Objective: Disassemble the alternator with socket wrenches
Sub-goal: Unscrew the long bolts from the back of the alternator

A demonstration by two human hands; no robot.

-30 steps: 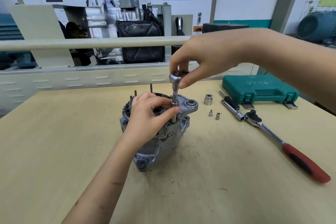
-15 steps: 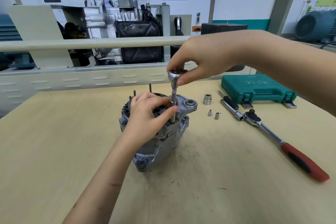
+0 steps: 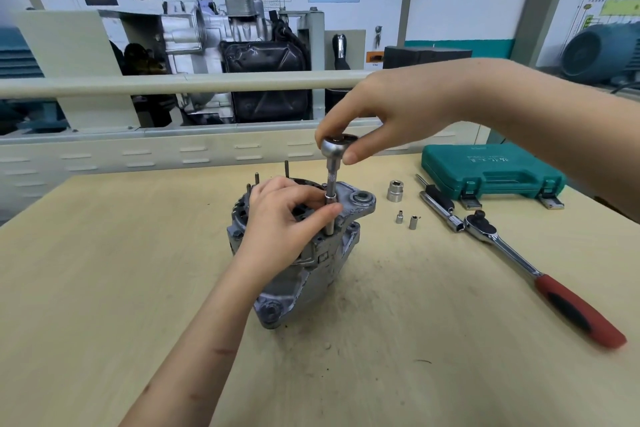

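Note:
The grey alternator (image 3: 329,263) stands on end in the middle of the wooden table (image 3: 104,270). A small socket driver (image 3: 330,194) stands upright on a bolt at the housing's top right. My right hand (image 3: 381,114) pinches the driver's round silver head from above. My left hand (image 3: 287,218) rests on the alternator's top, and its thumb and fingers hold the driver's shaft low down. The bolt under the socket is hidden.
A red-handled ratchet wrench (image 3: 526,267) lies at the right with an extension bar (image 3: 438,201) beside it. A large socket (image 3: 394,191) and two small sockets (image 3: 407,220) lie right of the alternator. A green tool case (image 3: 491,170) sits at the back right, shut.
My right hand's fingers have shifted slightly round the driver's head. My left hand and the alternator have stayed in place.

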